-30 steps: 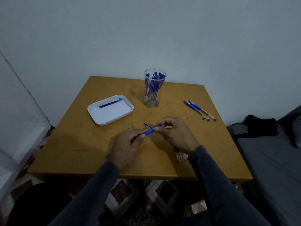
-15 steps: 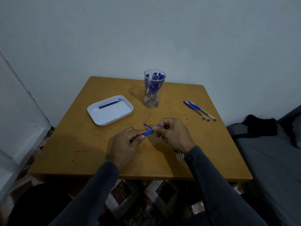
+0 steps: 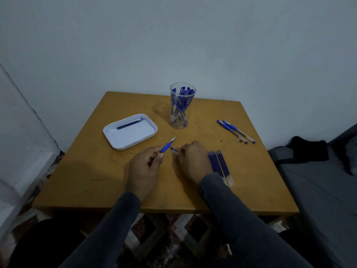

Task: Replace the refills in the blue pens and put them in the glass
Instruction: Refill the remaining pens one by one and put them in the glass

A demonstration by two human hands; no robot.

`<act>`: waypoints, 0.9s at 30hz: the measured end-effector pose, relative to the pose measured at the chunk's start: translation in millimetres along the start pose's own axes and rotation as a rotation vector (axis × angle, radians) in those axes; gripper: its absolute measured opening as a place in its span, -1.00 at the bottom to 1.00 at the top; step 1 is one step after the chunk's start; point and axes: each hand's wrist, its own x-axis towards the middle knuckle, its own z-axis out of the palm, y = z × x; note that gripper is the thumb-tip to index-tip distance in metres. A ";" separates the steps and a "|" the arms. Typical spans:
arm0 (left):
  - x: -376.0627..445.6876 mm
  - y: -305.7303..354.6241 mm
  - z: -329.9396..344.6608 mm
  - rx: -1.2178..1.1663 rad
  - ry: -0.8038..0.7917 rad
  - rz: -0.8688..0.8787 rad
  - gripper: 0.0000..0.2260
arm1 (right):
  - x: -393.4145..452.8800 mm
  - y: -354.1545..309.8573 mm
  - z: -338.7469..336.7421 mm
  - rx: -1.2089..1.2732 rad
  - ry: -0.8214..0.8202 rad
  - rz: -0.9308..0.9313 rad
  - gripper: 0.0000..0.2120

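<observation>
Blue pen (image 3: pixel 167 147) pinched at rubber grip in left hand (image 3: pixel 144 171), tip up, above surface (image 3: pixel 251 180). Right hand (image 3: pixel 193 161) curled on small blue cap (image 3: pixel 173 149). Glass (image 3: pixel 181 107) beyond. Likely light, stiff, slippery barrel; best held at grip.

Head view of the person's own body. Left hand (image 3: pixel 144 171) and right hand (image 3: pixel 193 163): both bare, with no rings, watch or gloves visible. Each forearm is covered by a long, dark grey sleeve of soft, unpatterned fabric; the left sleeve (image 3: pixel 108 229) enters from 7 o'clock and the right sleeve (image 3: pixel 237 219) from 5 o'clock. Both cuffs end plainly at the wrist, without buttons or markings. Light folds run along the cloth.
</observation>
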 end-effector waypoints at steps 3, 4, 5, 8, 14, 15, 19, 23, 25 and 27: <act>-0.1 -1.5 0.0 -0.001 -0.011 0.005 -0.76 | 2.8 -6.7 4.4 -0.021 0.025 -0.001 -0.82; -0.2 -1.8 -0.5 0.007 -0.013 0.005 -0.76 | 3.3 -7.6 3.7 0.040 0.045 0.003 -0.86; -0.2 -1.7 -0.6 0.012 -0.017 0.005 -0.76 | 2.7 -7.5 1.2 0.140 0.064 0.016 -0.90; -0.3 -2.2 -0.8 -0.006 -0.031 0.015 -0.77 | 0.0 -2.9 -9.6 0.482 0.136 0.055 -0.95; -0.2 -1.0 1.2 -0.011 -0.038 0.028 -0.76 | -7.0 8.8 -38.2 1.047 0.128 0.171 -0.97; -0.2 -1.1 1.4 -0.006 -0.043 0.027 -0.76 | -9.0 8.8 -41.5 1.089 0.106 0.150 -0.96; -1.0 -2.5 1.6 0.009 -0.058 0.043 -0.77 | -14.9 6.3 -42.2 1.042 0.076 0.064 -0.83; -1.4 -1.1 0.0 0.002 -0.075 0.035 -0.77 | -16.1 2.3 -36.2 1.007 0.040 0.032 -0.77; -1.2 -1.6 0.2 0.018 -0.086 0.041 -0.77 | -17.3 0.9 -34.2 0.994 0.020 0.014 -0.80; -1.0 -2.1 0.1 0.026 -0.095 0.047 -0.76 | -18.6 -0.4 -32.9 0.999 -0.001 0.011 -0.82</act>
